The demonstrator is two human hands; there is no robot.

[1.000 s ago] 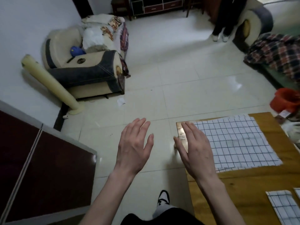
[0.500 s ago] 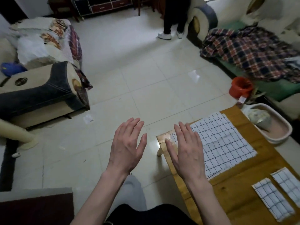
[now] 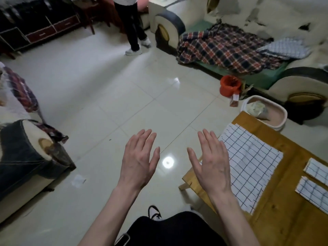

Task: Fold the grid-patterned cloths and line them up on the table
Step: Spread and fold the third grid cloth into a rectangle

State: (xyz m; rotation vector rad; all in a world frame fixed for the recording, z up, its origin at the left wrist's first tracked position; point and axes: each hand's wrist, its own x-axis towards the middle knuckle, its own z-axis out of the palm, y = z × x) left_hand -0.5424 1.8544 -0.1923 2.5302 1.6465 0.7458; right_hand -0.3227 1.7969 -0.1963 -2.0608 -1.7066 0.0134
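Observation:
A white grid-patterned cloth (image 3: 252, 162) lies spread flat on the near-left corner of the wooden table (image 3: 280, 221). Two folded grid cloths (image 3: 317, 170) (image 3: 313, 194) lie side by side at the right edge of the view. More grid cloths (image 3: 285, 47) are piled on the sofa at the back right. My left hand (image 3: 140, 158) hovers over the floor, fingers straight, holding nothing. My right hand (image 3: 212, 162) hovers flat above the table's left corner, covering the spread cloth's left edge; whether it touches is unclear.
A white basin (image 3: 276, 121) and an orange bucket (image 3: 229, 86) stand on the floor beyond the table. A sofa with a plaid blanket (image 3: 223, 48) fills the back right, an armchair (image 3: 26, 157) the left. A person's legs (image 3: 132, 31) stand at the back.
The view has swung right: the sofa with the pile of grid cloths has come into sight, the armchair slid left. Both hands stay flat and apart, holding nothing.

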